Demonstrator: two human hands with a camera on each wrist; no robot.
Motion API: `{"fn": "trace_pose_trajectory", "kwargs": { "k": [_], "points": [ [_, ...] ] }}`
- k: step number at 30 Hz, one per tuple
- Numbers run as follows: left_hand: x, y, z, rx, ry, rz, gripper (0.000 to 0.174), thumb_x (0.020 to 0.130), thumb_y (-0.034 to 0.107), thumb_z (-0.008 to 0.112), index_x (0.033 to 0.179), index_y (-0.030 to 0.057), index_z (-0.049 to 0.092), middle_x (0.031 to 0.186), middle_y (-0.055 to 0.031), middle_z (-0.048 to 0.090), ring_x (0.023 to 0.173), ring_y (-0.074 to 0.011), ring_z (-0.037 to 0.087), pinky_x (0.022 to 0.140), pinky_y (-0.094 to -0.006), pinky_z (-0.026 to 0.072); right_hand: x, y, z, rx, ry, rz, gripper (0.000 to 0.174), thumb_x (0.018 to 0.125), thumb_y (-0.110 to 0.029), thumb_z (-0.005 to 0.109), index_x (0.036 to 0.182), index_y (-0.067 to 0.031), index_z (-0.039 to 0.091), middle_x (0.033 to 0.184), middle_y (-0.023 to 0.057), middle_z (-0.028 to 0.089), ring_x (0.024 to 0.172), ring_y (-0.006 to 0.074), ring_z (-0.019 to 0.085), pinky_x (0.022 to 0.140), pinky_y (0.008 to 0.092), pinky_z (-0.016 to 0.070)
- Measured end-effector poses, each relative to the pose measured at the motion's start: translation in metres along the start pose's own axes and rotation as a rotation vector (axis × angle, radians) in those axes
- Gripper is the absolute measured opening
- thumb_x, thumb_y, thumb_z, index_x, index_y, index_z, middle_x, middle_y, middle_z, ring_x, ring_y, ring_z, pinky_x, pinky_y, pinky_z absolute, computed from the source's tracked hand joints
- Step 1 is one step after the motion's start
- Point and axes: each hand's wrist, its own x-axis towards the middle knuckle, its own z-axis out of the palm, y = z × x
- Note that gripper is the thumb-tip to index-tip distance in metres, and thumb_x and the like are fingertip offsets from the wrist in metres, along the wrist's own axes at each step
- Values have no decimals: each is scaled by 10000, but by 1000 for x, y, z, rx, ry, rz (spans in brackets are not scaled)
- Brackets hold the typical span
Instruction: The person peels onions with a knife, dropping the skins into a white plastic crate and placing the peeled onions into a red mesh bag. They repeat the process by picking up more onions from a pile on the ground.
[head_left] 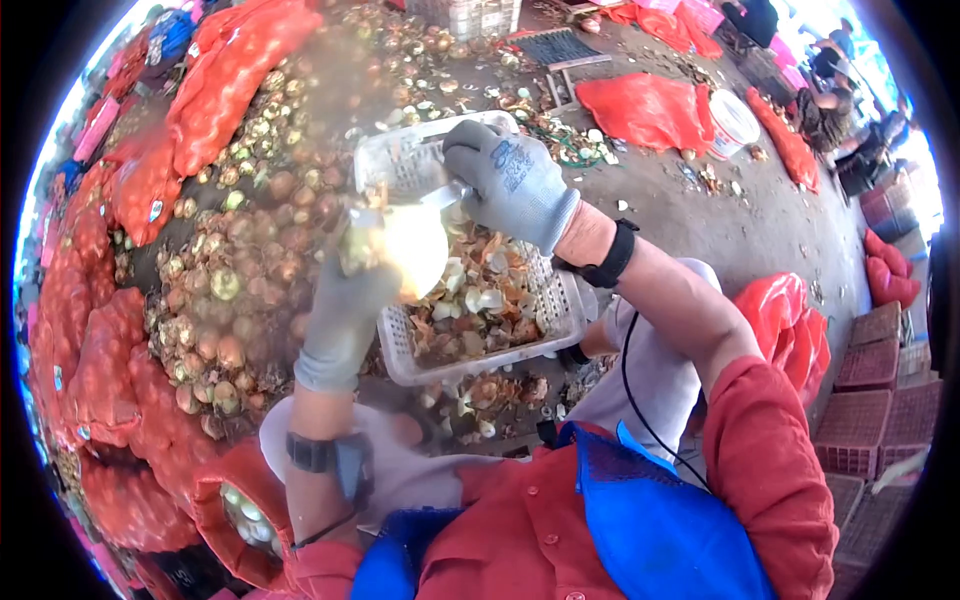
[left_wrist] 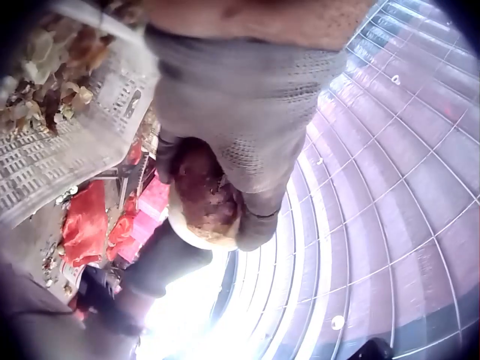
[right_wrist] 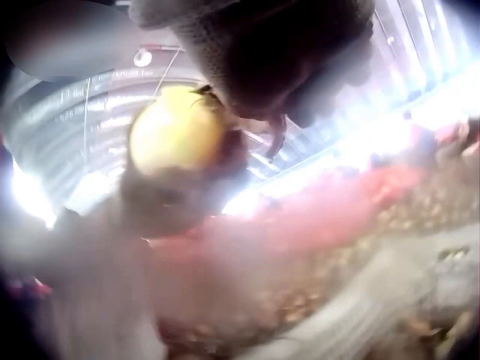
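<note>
My gloved left hand point(head_left: 350, 305) grips a large onion point(head_left: 418, 252), its peeled side shining pale in the head view. In the left wrist view the fingers curl round the same onion point(left_wrist: 206, 199), where brown skin and a pale edge show. My gloved right hand point(head_left: 510, 180) is curled round a small knife point(head_left: 441, 197), whose short pale blade points at the top of the onion. Most of the knife's handle is hidden in the glove. Both hands are above a white plastic crate point(head_left: 455, 372) that holds onion skins point(head_left: 490, 300).
A heap of onions point(head_left: 230, 310) spreads on the left, with full red mesh sacks point(head_left: 105, 385) beyond it. A white bucket point(head_left: 733, 122) and a red sack point(head_left: 650, 110) lie ahead to the right. Stacked crates point(head_left: 855, 430) line the right side.
</note>
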Motion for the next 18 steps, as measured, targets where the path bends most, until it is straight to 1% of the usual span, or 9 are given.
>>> {"fn": "trace_pose_trajectory", "kwargs": {
  "k": [1, 4, 5, 6, 8, 9, 14, 15, 18],
  "points": [
    [1, 0, 2, -59, 4, -17, 452, 863, -31, 710, 1297, 35, 601, 1123, -36, 673, 958, -134, 658, 798, -301, 561, -3, 4, 3, -33, 108, -108, 275, 743, -88, 689, 1018, -73, 693, 1108, 82, 653, 901, 325, 698, 765, 419, 571],
    [6, 3, -6, -37, -34, 33, 451, 868, -6, 714, 1303, 28, 596, 1140, -37, 673, 963, -154, 673, 799, -305, 569, -12, -21, -4, 113, -31, -78, 258, 776, -176, 710, 1010, -71, 676, 1061, 98, 634, 913, 323, 682, 750, 461, 550],
    [15, -10, -24, 361, 46, 128, 472, 862, 127, 770, 1282, 4, 595, 1131, -73, 688, 949, -181, 685, 805, -320, 571, -11, -31, -9, 133, -88, -83, 259, 767, -193, 722, 995, -78, 676, 1017, 95, 638, 896, 317, 685, 737, 456, 551],
    [25, -6, -31, 361, 50, 124, 472, 862, 127, 770, 1282, 4, 595, 1131, -73, 688, 949, -181, 685, 805, -320, 571, -13, -33, -6, 137, -91, -83, 259, 767, -193, 722, 995, -78, 676, 1017, 95, 638, 896, 317, 685, 737, 456, 551],
    [42, 1, -38, 1554, -280, 925, 607, 802, 219, 852, 1284, -25, 575, 1111, -112, 698, 947, -199, 694, 819, -334, 572, -15, -35, 0, 8, -124, -108, 251, 764, -211, 727, 973, -83, 673, 977, 98, 638, 886, 315, 688, 730, 451, 553],
    [36, -3, -34, 1363, -164, 674, 634, 749, 202, 888, 1246, -19, 564, 1076, -134, 700, 943, -201, 698, 816, -338, 570, -16, -37, 1, 9, -126, -114, 251, 764, -211, 727, 973, -83, 673, 977, 98, 638, 886, 315, 688, 730, 451, 553],
    [18, -8, -27, 1061, -69, 459, 603, 738, 159, 879, 1198, 18, 515, 1068, -117, 694, 938, -176, 686, 799, -324, 559, -18, -33, 13, 22, 11, -90, 251, 768, -201, 708, 974, -63, 673, 968, 117, 643, 876, 314, 691, 727, 455, 551],
    [16, -8, -24, 878, -17, 293, 615, 732, 151, 885, 1202, 16, 512, 1070, -105, 690, 938, -162, 678, 794, -317, 557, -20, -26, 15, 18, 10, -77, 251, 768, -201, 708, 974, -63, 673, 968, 117, 643, 876, 314, 691, 727, 455, 551],
    [12, -7, -13, 468, 44, 108, 626, 712, 140, 894, 1199, 11, 522, 1077, -79, 680, 939, -127, 659, 777, -296, 554, -17, -12, 11, 24, -158, 18, 230, 778, -171, 683, 981, -62, 681, 985, 129, 653, 878, 321, 698, 732, 457, 551]
  ]
}}
